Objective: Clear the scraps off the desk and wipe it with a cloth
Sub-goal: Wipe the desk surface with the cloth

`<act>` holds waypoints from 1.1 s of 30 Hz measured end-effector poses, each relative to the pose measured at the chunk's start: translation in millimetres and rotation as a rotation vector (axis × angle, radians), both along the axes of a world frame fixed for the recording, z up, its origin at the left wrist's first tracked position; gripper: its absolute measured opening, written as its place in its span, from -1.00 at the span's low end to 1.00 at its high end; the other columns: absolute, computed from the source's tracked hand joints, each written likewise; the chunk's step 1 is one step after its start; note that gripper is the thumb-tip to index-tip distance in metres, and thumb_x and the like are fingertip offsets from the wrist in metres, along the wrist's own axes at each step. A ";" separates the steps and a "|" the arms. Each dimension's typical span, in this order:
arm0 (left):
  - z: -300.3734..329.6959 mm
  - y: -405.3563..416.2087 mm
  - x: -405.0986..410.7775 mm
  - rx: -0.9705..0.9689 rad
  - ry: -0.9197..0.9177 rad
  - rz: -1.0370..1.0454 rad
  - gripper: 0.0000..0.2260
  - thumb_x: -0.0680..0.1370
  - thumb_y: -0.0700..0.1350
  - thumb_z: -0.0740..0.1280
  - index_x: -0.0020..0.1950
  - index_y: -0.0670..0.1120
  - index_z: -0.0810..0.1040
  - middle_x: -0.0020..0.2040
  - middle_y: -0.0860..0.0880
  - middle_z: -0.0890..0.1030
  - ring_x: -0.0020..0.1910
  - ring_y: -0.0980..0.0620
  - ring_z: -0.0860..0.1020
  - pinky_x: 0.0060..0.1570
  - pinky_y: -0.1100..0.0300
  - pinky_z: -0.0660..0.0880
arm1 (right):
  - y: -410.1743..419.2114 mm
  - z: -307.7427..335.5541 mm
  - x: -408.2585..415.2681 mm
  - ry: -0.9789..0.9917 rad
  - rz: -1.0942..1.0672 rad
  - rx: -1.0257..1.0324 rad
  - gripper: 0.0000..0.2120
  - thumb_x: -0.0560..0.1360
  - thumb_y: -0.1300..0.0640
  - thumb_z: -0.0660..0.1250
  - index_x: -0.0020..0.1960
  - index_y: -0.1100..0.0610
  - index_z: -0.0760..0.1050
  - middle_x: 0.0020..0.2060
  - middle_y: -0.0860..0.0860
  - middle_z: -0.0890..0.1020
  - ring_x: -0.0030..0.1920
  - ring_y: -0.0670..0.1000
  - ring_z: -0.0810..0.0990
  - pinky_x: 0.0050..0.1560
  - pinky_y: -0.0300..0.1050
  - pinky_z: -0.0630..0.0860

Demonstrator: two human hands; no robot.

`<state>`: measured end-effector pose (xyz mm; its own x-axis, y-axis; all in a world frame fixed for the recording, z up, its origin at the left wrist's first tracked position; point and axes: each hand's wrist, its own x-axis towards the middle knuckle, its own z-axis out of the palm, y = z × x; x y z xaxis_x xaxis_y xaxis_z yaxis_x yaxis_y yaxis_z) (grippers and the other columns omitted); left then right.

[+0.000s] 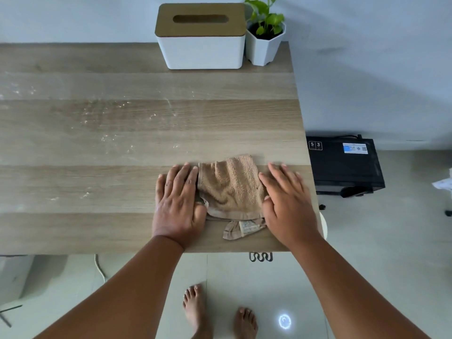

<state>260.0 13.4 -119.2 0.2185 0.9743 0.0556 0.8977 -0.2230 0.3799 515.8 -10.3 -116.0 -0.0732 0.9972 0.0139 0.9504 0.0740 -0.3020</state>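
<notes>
A folded tan cloth point(230, 187) lies near the front right corner of the wooden desk point(97, 148), its label sticking out at the near edge. My left hand point(177, 204) lies flat on the desk against the cloth's left side, fingers straight. My right hand point(287, 204) lies flat on the cloth's right side, fingers straight and spread. Wet streaks and droplets glisten on the left and middle of the desk. No scraps are visible.
A white tissue box point(200, 37) with a wooden lid stands at the back of the desk, with a potted plant point(265, 37) in a white pot to its right. A black device point(344, 165) sits on the floor right of the desk.
</notes>
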 end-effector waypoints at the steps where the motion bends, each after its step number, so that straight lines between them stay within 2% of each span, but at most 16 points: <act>1: -0.4 -0.4 -0.4 0.006 -0.011 -0.004 -0.30 0.46 0.04 0.10 0.61 -0.11 0.31 0.60 -0.11 0.34 0.63 -0.16 0.18 0.57 -0.27 0.07 | -0.4 -0.1 -0.4 -0.001 -0.005 0.002 -0.45 0.56 0.05 0.05 0.51 0.03 0.44 0.60 0.06 0.32 0.63 0.12 0.19 0.60 0.21 0.11; 6: 2.5 -4.3 1.9 -0.001 -0.056 -0.008 -0.37 0.55 0.14 0.06 0.61 -0.03 0.33 0.62 -0.07 0.32 0.64 -0.13 0.18 0.57 -0.26 0.06 | -2.8 -0.7 1.9 0.032 -0.015 0.014 -0.47 0.58 -0.01 0.07 0.50 0.01 0.47 0.60 0.05 0.32 0.62 0.12 0.20 0.60 0.21 0.09; 9: 8.0 -6.5 7.0 0.021 -0.090 0.021 -0.36 0.59 0.26 0.09 0.56 -0.06 0.41 0.59 -0.10 0.35 0.62 -0.16 0.22 0.58 -0.25 0.05 | -2.8 -1.4 1.4 0.057 -0.025 0.024 -0.50 0.58 -0.01 0.13 0.49 0.02 0.48 0.59 0.03 0.34 0.62 0.10 0.20 0.61 0.19 0.08; 12: 18.4 4.3 34.9 0.156 -0.117 -0.017 -0.44 0.61 0.19 0.19 0.50 -0.12 0.47 0.53 -0.14 0.43 0.55 -0.24 0.31 0.52 -0.28 0.20 | -1.7 -3.4 3.6 0.075 -0.031 0.035 -0.49 0.56 -0.01 0.16 0.48 0.04 0.48 0.58 0.00 0.36 0.62 0.07 0.21 0.62 0.14 0.07; 14: 23.4 16.3 67.9 0.139 -0.108 -0.070 -0.48 0.63 0.10 0.19 0.55 -0.05 0.40 0.58 -0.11 0.37 0.58 -0.20 0.25 0.52 -0.25 0.24 | -2.2 -4.2 5.1 0.133 -0.036 0.043 -0.48 0.56 -0.02 0.13 0.47 0.05 0.48 0.57 -0.02 0.37 0.62 0.04 0.21 0.63 0.12 0.05; 17: 16.4 24.6 108.6 -0.050 -0.042 -0.042 -0.46 0.66 0.07 0.09 0.65 0.04 0.19 0.68 -0.07 0.15 0.65 -0.17 0.07 0.60 -0.19 0.08 | -1.7 -3.8 7.0 0.232 -0.050 0.049 -0.42 0.54 -0.01 0.00 0.46 0.09 0.49 0.55 -0.03 0.40 0.62 0.00 0.21 0.64 0.08 0.03; 20: -3.4 12.2 116.1 -0.141 0.133 0.037 -0.39 0.66 0.21 -0.01 0.69 0.04 0.03 0.71 -0.05 0.01 0.67 -0.16 -0.09 0.62 -0.17 -0.15 | -0.2 -6.6 8.3 0.223 -0.057 0.072 -0.37 0.50 0.02 -0.06 0.45 0.13 0.51 0.53 0.02 0.43 0.60 0.02 0.26 0.63 0.10 0.07; 25: -7.0 -15.6 87.6 -0.112 0.253 -0.046 -0.28 0.59 0.42 -0.11 0.69 0.10 -0.01 0.70 -0.10 -0.08 0.66 -0.24 -0.14 0.60 -0.24 -0.17 | 0.6 -11.2 4.4 0.072 -0.032 0.055 -0.49 0.62 -0.03 0.03 0.49 0.02 0.46 0.56 0.00 0.39 0.60 0.07 0.24 0.61 0.13 0.09; 30: -3.2 -44.5 11.2 -0.114 0.339 0.015 -0.23 0.57 0.48 -0.06 0.69 0.12 0.00 0.70 -0.10 -0.06 0.67 -0.24 -0.12 0.61 -0.25 -0.14 | 1.2 -9.8 -4.2 -0.052 -0.074 0.039 -0.51 0.62 -0.02 0.03 0.47 0.01 0.45 0.55 -0.01 0.39 0.57 0.11 0.28 0.58 0.17 0.16; 33: 0.9 -39.1 -34.7 -0.162 0.344 0.098 -0.23 0.55 0.47 -0.09 0.69 0.14 -0.06 0.70 -0.11 -0.09 0.67 -0.23 -0.15 0.60 -0.28 -0.13 | 9.6 -7.4 -12.9 -0.083 -0.112 0.050 -0.53 0.58 -0.06 0.08 0.40 0.03 0.49 0.48 0.02 0.45 0.49 0.13 0.35 0.50 0.20 0.25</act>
